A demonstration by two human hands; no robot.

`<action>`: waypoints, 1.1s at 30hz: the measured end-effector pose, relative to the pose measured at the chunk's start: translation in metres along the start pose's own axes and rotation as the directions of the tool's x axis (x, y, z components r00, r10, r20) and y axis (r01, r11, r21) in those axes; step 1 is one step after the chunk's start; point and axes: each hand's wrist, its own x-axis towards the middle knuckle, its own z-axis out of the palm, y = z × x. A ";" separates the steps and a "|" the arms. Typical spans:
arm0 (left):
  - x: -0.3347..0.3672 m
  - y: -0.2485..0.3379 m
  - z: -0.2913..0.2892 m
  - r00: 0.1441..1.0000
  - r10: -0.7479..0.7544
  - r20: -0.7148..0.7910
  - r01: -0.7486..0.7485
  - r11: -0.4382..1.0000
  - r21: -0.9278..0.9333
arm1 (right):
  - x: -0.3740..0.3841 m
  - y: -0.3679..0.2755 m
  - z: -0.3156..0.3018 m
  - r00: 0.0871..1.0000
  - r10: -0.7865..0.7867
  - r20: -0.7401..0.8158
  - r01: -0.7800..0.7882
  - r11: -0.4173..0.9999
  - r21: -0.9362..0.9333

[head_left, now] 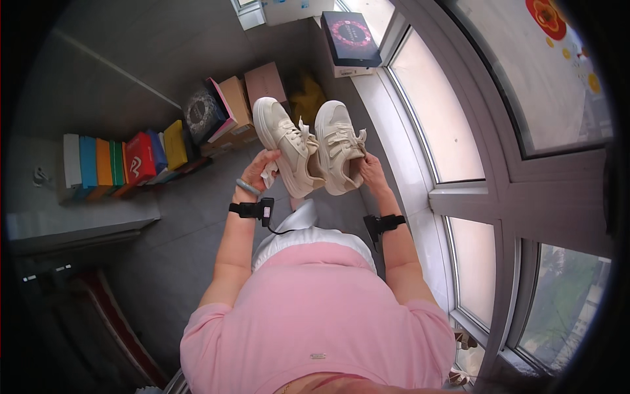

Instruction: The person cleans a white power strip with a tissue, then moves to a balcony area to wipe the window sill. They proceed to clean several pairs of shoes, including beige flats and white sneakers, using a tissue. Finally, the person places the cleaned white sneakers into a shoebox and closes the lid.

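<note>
Two beige lace-up sneakers with white soles are held up side by side in front of me, toes pointing away. My left hand (261, 169) is closed around the outer side of the left sneaker (289, 148), near its sole, with a small white piece of paper or tissue (269, 175) pinched there too. At the heel of the right sneaker (339, 148), my right hand (372, 172) grips the collar, its fingers partly hidden by the shoe. Both sneakers have their laces tied in bows, and their heels nearly touch.
A row of colourful boxes (139, 159) stands on a ledge at left. Farther back are a dark patterned box (205, 111), cardboard boxes (235, 98) and a yellow bag (307, 98). Another dark box (351, 38) rests on the sill by the windows (436, 105) along my right.
</note>
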 end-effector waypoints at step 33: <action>0.102 0.124 -0.213 0.899 0.135 -0.416 -0.318 0.856 -0.409 | 0.319 -0.028 0.157 0.970 0.144 0.196 -0.013 0.835 -0.550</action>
